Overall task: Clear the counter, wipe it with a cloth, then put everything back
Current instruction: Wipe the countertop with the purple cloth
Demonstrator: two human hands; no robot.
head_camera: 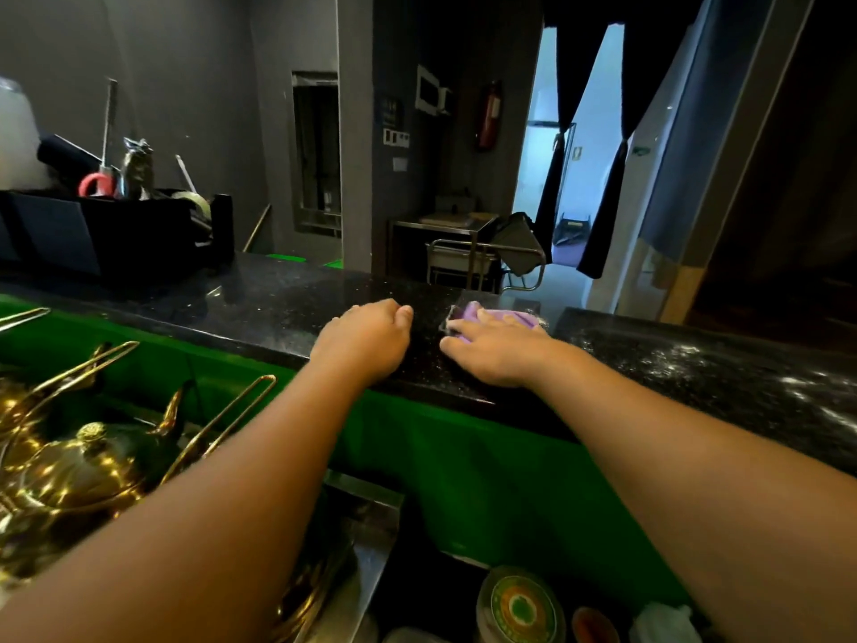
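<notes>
A black speckled stone counter [287, 299] runs across the middle of the view. My right hand [491, 350] lies flat on a purple cloth [510, 315], pressing it to the counter top near the far edge. My left hand [366, 341] rests on the counter just left of it, fingers curled under, holding nothing. The two hands are a short gap apart. Most of the cloth is hidden under my right hand.
A black organizer box [116, 234] with red-handled scissors [95, 183] and a tape roll stands at the counter's far left. Below the counter hangs a green cloth front [463, 466]. Gold teapots [88, 466] fill the lower left; round lidded containers [521, 605] sit at bottom centre.
</notes>
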